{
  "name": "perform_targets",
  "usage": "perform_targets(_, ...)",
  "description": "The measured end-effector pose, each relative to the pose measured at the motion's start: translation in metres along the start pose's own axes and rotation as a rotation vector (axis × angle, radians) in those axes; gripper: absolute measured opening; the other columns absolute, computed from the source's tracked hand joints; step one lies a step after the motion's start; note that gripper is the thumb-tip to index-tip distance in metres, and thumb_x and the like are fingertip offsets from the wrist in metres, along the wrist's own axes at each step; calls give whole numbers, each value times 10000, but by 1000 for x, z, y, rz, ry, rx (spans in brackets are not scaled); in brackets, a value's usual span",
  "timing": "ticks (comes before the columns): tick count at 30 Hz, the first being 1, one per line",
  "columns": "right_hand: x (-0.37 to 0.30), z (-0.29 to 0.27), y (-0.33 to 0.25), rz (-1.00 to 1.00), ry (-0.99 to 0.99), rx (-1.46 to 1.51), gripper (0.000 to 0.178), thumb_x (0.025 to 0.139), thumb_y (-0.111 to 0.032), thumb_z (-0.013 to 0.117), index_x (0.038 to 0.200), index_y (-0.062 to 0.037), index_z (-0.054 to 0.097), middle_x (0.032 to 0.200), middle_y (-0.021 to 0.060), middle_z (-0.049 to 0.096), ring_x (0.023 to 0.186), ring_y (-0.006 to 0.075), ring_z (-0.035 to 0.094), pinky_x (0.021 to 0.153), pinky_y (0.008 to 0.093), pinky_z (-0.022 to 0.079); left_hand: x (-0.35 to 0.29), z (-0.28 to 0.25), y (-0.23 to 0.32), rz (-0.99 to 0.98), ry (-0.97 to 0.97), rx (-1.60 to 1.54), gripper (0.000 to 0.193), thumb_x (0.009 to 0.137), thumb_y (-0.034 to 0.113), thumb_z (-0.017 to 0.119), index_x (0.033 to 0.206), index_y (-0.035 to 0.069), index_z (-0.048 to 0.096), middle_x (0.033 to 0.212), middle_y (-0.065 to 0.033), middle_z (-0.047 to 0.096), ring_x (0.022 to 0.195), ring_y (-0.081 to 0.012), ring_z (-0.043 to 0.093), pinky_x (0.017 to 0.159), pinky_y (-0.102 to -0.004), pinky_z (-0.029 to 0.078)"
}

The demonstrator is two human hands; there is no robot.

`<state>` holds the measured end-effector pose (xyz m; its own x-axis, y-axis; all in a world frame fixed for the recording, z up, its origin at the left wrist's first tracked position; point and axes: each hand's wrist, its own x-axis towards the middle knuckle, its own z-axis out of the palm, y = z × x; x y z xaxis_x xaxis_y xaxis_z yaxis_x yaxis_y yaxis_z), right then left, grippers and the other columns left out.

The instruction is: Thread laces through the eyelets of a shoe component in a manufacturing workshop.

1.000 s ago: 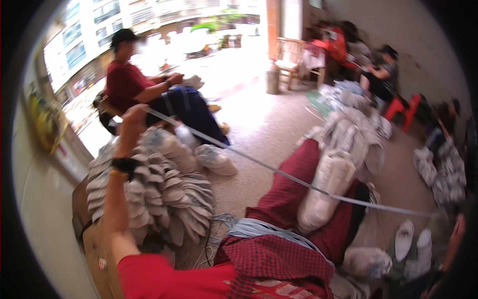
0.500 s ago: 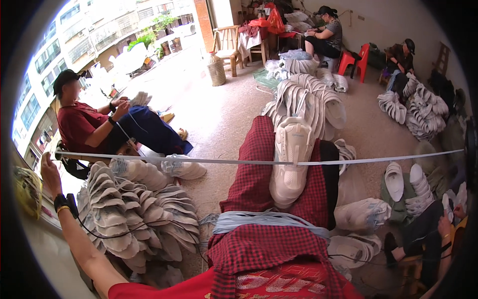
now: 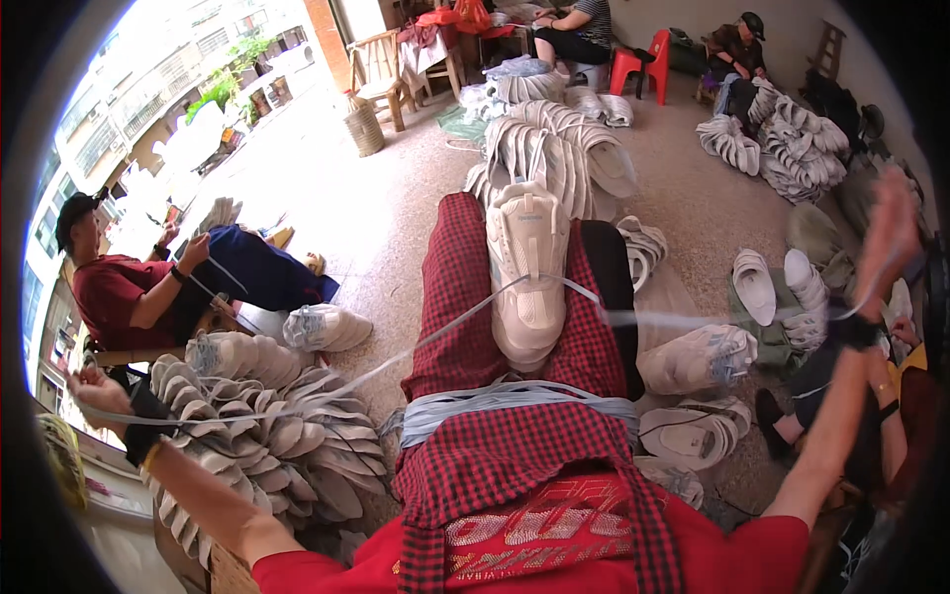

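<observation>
Pale grey lace [image 3: 426, 339], flat and narrow, is recorded in the head view as sagging on my left side, where half a second ago it ran straight and taut; tension there is therefore lost and the strand bends over the shoe. My left grip [image 3: 99, 396] has its fingers curled, apparently around the lace. My right grip [image 3: 891, 233], out of sight in the previous picture, is now raised at the right; blur prevents me from telling whether it is closed. The cream shoe [image 3: 527, 322] lies between my thighs, toe toward me, rounded, its front finely textured. Red-and-black checked cloth [image 3: 534, 426] covers my lap, crossed by a pale blue bundle of laces [image 3: 515, 399]. Layered off-white shoe parts [image 3: 247, 465] are heaped at my left.
</observation>
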<state>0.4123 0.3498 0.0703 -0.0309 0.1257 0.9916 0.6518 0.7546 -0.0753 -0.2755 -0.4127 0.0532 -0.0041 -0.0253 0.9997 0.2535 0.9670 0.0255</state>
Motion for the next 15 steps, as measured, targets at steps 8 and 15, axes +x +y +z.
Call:
perform_targets(8, -181, 134, -208, 777, -801, 993, 140, 901, -135, 702, 981, -22, 717, 838, 45, 719, 735, 122, 661, 664, 257, 527, -85, -30, 357, -1086, -498, -1586, 326, 974, 34, 587, 1297, -14, 585, 1165, -116, 644, 1013, -161, 631, 819, -264, 529)
perform_targets(15, -205, 153, -246, 310, -984, 953, 91, 823, -39, 707, 899, 12, 704, 772, 98, 714, 695, 126, 673, 651, 282, 527, -184, -90, 506, -752, -1281, -1896, 266, 971, 128, 644, 1191, -16, 677, 976, -85, 716, 851, -120, 655, 781, -259, 532)
